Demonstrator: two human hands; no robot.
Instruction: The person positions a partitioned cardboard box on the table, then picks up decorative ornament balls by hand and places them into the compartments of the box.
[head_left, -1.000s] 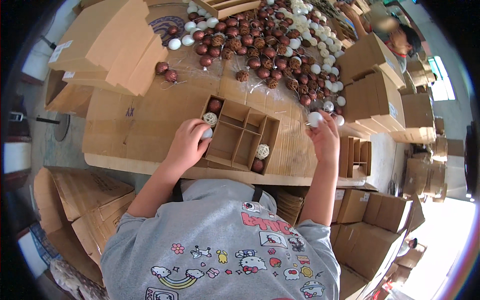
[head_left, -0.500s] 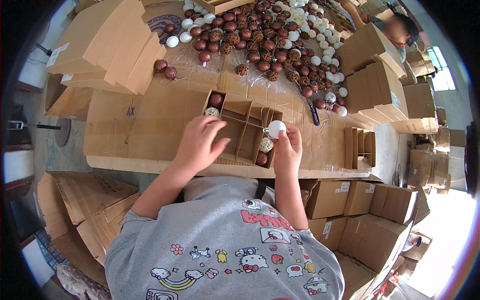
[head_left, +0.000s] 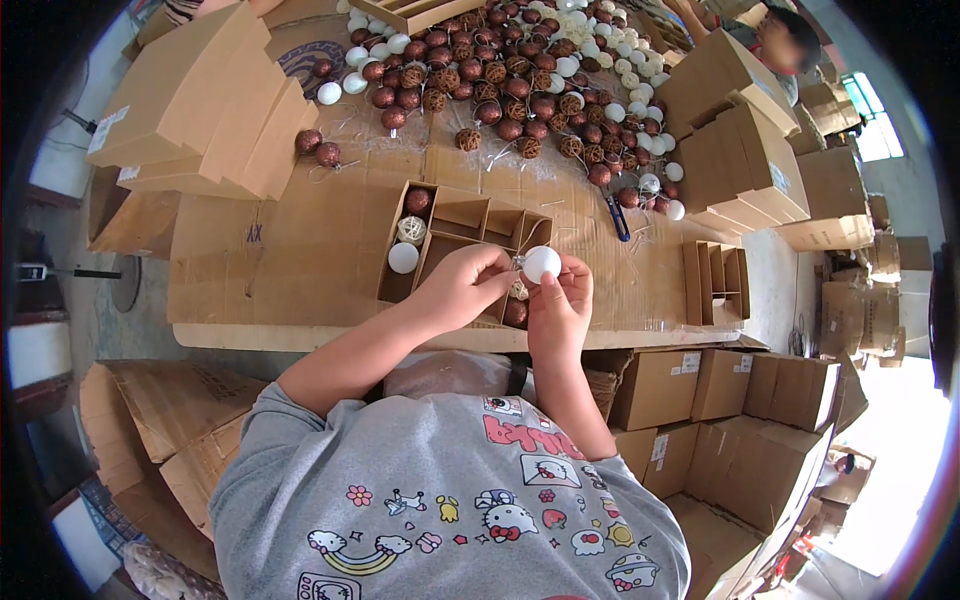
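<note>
My right hand [head_left: 560, 312] pinches a white ball ornament [head_left: 542, 263] between thumb and fingers, over the right end of a divided cardboard box [head_left: 437, 243]. The fingers of my left hand [head_left: 468, 287] close on the silver cap and string at that ball's left side. Down the box's left column lie a glittery brown ball [head_left: 418, 201], a white woven ball [head_left: 411, 230] and a white ball [head_left: 403, 258]. Partly covered by my hands, a cream woven ball [head_left: 518, 290] and a brown ball [head_left: 515, 313] sit in the right column.
A large heap of brown, white and woven balls [head_left: 510, 90] spreads over the far table. Stacked cartons [head_left: 190, 110] stand left, more cartons [head_left: 740, 150] right. A blue cutter [head_left: 617, 218] and another divided box [head_left: 716, 283] lie rightward. Another person [head_left: 780, 45] is at far right.
My left hand has moved right from the box's left part to the cap of the held ball. A white ball now shows in the left column. The right hand shifted slightly left.
</note>
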